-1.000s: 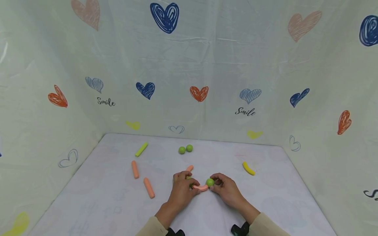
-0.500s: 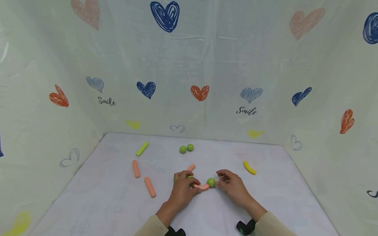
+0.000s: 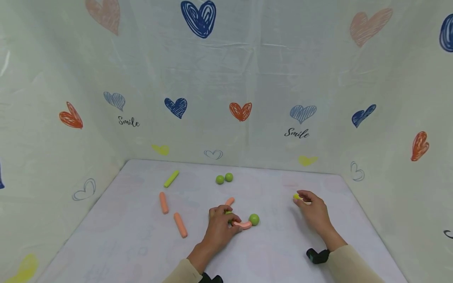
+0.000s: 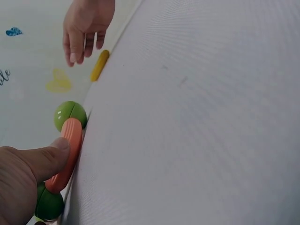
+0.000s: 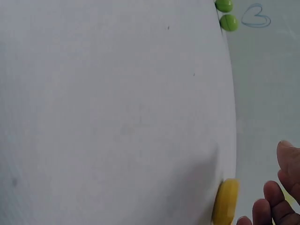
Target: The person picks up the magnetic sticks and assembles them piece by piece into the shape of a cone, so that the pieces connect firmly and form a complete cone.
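Note:
My left hand (image 3: 219,228) holds a curved salmon-pink stick (image 3: 245,225), its thumb lying along the ridged piece in the left wrist view. One end of this stick meets a green ball (image 3: 254,219). At the other end sits a second green ball (image 4: 49,204), largely covered by the fingers in the head view. Beyond that hand, another salmon-pink stick (image 3: 230,201) pokes out. Over at the right, my right hand (image 3: 315,212) hovers above a curved yellow stick (image 5: 226,201), fingers loosely bent. Both wrist views show space between those fingers and the yellow stick.
Two green balls (image 3: 224,178) lie side by side toward the back of the white table (image 3: 141,251). Two straight salmon-pink sticks (image 3: 180,225) and a yellow-green stick (image 3: 171,179) are on the left. A heart-printed curtain (image 3: 262,94) hangs behind and at both sides.
My right hand has withdrawn from the green ball at the stick's end and moved right, over to the yellow stick. The left hand stays in place on the salmon-pink stick.

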### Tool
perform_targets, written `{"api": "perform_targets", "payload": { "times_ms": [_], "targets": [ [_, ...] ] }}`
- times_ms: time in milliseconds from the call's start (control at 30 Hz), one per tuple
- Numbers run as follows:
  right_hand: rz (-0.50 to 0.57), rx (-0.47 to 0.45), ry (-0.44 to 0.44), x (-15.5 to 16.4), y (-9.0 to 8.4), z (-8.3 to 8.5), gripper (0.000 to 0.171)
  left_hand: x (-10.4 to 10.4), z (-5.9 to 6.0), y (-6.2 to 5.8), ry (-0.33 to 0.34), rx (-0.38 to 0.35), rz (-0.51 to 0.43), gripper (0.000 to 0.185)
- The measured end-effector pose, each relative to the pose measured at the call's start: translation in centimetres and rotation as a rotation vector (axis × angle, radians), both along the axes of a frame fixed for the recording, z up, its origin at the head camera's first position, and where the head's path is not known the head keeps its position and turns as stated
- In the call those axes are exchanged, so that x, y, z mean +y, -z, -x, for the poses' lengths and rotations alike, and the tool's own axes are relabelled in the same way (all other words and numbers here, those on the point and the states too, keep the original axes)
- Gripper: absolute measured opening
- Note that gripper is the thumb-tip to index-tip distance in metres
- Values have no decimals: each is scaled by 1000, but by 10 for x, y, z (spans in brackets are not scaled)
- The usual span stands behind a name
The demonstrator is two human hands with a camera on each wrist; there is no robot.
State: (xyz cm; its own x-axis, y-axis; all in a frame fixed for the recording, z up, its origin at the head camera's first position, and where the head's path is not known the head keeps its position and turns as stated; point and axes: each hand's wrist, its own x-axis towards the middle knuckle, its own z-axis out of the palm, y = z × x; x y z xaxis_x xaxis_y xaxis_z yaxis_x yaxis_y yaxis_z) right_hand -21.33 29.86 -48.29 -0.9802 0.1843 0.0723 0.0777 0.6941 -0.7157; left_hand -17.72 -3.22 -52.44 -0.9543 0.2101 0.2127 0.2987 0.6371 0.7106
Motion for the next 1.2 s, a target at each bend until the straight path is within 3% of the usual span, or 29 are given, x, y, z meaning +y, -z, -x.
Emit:
{"api": "perform_targets", "payload": {
  "times_ms": [267,467,667,900,1033,1200],
  "targets": [
    [-41,-93,-55,16,10,7,51,0,0,0,2,-13,-10,10],
    [-74,-68,-106,19,15,12,48,-1,0,0,5,-7,-13,10],
    [-89,-88,-103,19,17,15,41,-1,0,-1,14,-15,-14,10],
    [-157,-21,-148,16,18,18,30,-1,0,-1,14,-18,-20,10],
    [-156,-61,-106,14,16,19,42,-1,0,-2,15,-28,-18,10],
    [-40,-174,20,14,13,19,52,-1,0,-2,12,-38,-20,10]
  ]
}}
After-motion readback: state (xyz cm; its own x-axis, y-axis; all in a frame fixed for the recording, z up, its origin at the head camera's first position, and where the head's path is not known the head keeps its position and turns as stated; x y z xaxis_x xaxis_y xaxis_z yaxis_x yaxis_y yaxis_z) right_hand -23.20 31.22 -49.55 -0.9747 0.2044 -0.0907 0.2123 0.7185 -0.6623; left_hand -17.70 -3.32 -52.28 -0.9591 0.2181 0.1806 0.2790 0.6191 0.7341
